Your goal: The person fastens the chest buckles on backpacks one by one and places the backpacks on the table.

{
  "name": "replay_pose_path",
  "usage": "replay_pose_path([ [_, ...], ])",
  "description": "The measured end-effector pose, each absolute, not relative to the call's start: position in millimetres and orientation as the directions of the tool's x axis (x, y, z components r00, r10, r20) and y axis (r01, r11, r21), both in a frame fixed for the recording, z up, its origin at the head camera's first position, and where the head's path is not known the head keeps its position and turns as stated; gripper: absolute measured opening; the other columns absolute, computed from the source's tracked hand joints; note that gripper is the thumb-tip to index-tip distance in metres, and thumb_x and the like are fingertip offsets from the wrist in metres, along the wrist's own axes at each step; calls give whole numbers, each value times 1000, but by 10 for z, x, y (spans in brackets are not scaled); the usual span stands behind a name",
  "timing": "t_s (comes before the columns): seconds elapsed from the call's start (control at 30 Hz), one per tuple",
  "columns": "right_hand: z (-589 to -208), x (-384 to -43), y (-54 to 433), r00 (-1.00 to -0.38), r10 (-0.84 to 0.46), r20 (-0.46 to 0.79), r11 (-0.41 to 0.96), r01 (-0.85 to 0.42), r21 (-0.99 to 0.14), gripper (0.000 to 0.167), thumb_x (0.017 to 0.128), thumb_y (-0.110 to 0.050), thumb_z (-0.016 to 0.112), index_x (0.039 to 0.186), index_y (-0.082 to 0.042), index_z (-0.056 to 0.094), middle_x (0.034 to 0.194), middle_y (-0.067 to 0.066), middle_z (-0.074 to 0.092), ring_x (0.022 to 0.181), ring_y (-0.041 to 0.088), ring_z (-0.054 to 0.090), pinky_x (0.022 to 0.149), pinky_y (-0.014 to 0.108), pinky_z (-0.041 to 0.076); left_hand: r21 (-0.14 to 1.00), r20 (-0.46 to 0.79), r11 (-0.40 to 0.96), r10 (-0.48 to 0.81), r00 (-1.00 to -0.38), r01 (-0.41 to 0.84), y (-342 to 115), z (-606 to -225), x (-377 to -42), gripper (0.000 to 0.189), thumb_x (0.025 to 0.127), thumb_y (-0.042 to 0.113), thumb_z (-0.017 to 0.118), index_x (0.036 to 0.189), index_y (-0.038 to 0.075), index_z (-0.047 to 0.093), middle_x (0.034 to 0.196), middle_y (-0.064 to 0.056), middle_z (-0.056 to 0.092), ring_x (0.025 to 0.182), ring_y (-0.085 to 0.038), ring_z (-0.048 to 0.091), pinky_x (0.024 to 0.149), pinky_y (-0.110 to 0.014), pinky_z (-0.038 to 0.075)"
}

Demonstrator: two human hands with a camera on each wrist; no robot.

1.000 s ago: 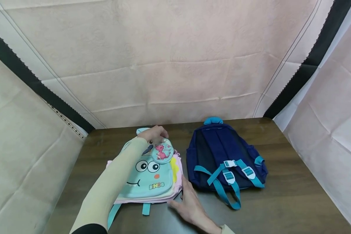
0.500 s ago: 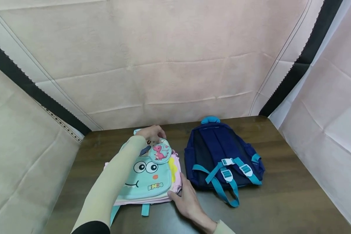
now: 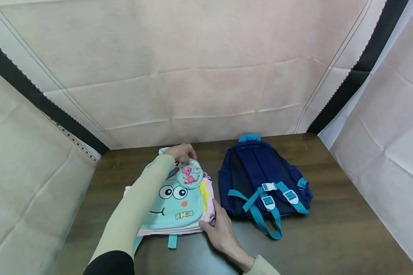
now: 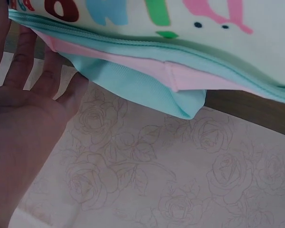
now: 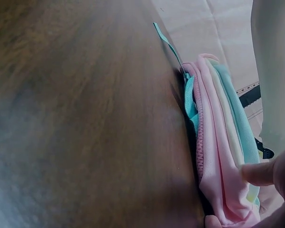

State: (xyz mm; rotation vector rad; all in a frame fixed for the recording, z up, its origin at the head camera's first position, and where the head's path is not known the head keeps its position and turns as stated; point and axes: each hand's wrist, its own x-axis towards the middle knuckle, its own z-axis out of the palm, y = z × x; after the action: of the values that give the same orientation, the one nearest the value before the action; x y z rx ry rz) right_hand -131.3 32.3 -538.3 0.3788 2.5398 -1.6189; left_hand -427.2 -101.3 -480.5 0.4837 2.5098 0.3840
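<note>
A mint-and-pink child's backpack with a cartoon face and a round dinosaur patch lies on the table, front side up. My left hand reaches over to its upper right edge, fingers bent down in the head view. In the left wrist view, the fingers of that left hand run to the bag's zippered edge; their tips are hidden. At the lower right corner, my right hand holds the bag, its thumb pressing the pink side in the right wrist view.
A navy backpack with turquoise straps and white buckles lies strap side up, just right of the mint one. Pale fabric walls surround the brown wooden table behind and at both sides.
My right hand has closed in on the mint backpack's lower right corner, its thumb now on the edge. The left hand stays at the top, and the head view shifts slightly.
</note>
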Motion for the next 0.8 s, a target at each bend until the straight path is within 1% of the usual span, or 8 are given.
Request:
replay_pose_path([
  [0.13,-5376,-1323,323,-964,156,-214,420,261,-869,81,98,-15,80,167,-4,39,160,23,52,134,31,53,118,58,47,364,-456,895,413,-788,258,-1022,-4811,-4286,27,98,17,83,123,24,79,131,-6,70,119,-30,63,108,-52,59],
  [0.23,-5383,-1331,325,-960,164,-226,427,275,-861,77,99,-15,78,166,-5,41,155,21,56,120,27,56,97,39,53,371,-462,895,408,-787,246,-1018,-4827,-4292,27,98,17,83,123,24,79,131,-7,69,120,-30,62,110,-52,58],
  [0.33,-5384,-1329,320,-955,175,-241,420,293,-859,74,100,-15,77,165,-6,42,149,19,58,105,23,56,78,26,45,378,-465,892,414,-783,248,-1021,-4846,-4296,27,97,16,83,123,24,79,130,-6,69,118,-29,62,109,-50,58],
  [0.37,-5388,-1328,315,-953,180,-242,417,297,-859,74,100,-14,77,165,-6,43,148,19,58,104,22,56,76,25,45,382,-464,890,418,-781,249,-1028,-4847,-4298,28,97,16,83,123,24,79,129,-7,70,117,-29,63,108,-49,59],
  [0.43,-5397,-1323,307,-952,195,-234,412,296,-862,72,100,-13,77,164,-4,44,148,20,59,105,21,58,79,26,50,393,-465,885,424,-777,249,-1040,-4849,-4299,28,97,16,84,123,23,80,127,-7,70,114,-28,65,103,-46,61],
  [0.57,-5427,-1322,305,-949,224,-223,402,299,-865,70,99,-9,78,161,1,47,145,21,62,112,22,61,90,37,60,412,-483,883,421,-768,225,-1064,-4834,-4306,25,95,17,86,119,23,80,121,-7,72,106,-28,69,89,-40,64],
  [0.63,-5432,-1323,310,-946,232,-227,388,304,-870,70,97,-8,79,159,3,48,139,20,64,110,22,63,91,39,62,418,-492,883,419,-763,216,-1079,-4816,-4312,22,95,17,86,116,23,81,118,-7,73,103,-29,71,84,-39,65],
  [0.8,-5432,-1329,336,-947,224,-229,352,298,-887,68,95,-10,81,153,9,53,128,17,68,101,18,65,87,32,63,421,-478,868,460,-748,265,-1142,-4733,-4335,16,96,16,85,111,21,83,114,-7,75,101,-27,72,85,-38,64],
])
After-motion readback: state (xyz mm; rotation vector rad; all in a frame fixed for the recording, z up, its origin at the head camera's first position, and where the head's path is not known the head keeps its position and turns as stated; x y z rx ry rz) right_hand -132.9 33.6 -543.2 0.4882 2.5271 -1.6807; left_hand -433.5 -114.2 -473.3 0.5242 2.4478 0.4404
